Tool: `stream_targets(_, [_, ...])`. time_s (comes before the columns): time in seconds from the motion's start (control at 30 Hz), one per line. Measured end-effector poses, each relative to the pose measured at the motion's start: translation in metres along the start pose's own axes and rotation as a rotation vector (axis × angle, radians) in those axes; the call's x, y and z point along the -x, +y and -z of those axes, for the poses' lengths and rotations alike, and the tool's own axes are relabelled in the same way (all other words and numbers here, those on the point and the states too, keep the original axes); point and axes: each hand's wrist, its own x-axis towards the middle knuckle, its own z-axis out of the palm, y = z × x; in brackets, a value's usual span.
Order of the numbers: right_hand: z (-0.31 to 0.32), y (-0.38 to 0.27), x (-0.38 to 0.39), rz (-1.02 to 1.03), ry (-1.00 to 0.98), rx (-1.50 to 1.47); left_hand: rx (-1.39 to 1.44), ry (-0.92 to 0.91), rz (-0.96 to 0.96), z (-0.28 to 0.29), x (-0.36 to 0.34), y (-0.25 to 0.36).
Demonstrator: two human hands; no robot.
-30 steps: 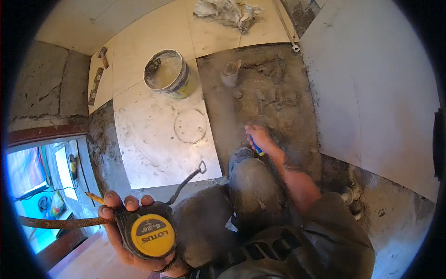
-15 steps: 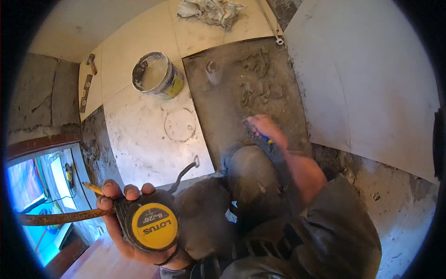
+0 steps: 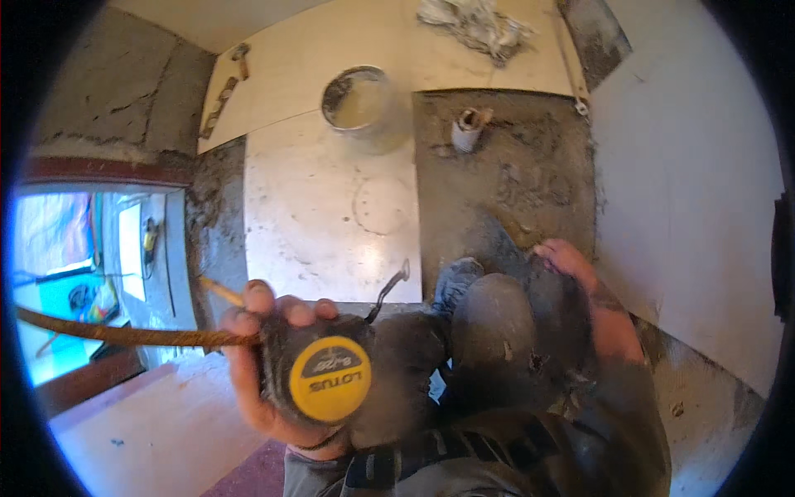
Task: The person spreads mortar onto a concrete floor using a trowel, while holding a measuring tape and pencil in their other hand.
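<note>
My left hand (image 3: 273,373) is closed around a tape measure (image 3: 331,378) with a round yellow face. A yellowish pencil (image 3: 222,291) sticks out by its fingers. The rusty-looking tape blade (image 3: 132,334) stretches away to the left, and a dark hooked metal piece (image 3: 389,290) juts out at the case's right. Beside my bent knee, my right hand (image 3: 567,258) has its fingers curled round what looks like a trowel (image 3: 495,238). Its grey blade is blurred and the handle is hidden. Beneath lies grey, rough mortar (image 3: 530,186) between pale tiles (image 3: 323,190).
A mortar-smeared bucket (image 3: 360,112) stands on the tiles. On the mortar sits a small white cylindrical piece (image 3: 466,134). Crumpled sheeting (image 3: 476,29), a hammer (image 3: 241,62), a spirit level (image 3: 219,108) and a wrench (image 3: 580,95) lie farther off. A large pale panel (image 3: 687,182) borders the right.
My right hand has drawn back from the mortar toward my knee; the blue-and-yellow handle no longer shows. My view has shifted, so the bucket and floor appear farther right. The tape measure stays in my left hand.
</note>
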Motion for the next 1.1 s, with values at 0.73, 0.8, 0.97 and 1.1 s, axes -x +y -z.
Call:
stream_targets(0.73, [-0.069,-0.175,-0.114,0.105,0.046,-0.314,0.005,-0.089,0.044,-0.015,-0.026,-0.015])
stream_targets(0.8, [-0.080,-0.178,-0.141,0.125,0.056,-0.315,-0.037,-0.080,0.010,-0.010,-0.024,-0.014])
stream_targets(0.97, [-0.106,-0.159,-0.151,0.084,0.227,-0.193,-0.069,-0.058,0.010,-0.005,-0.019,-0.009])
stream_targets(1.1, [-0.125,-0.131,-0.120,0.140,0.163,-0.469,-0.053,-0.026,0.015,0.000,-0.020,-0.002])
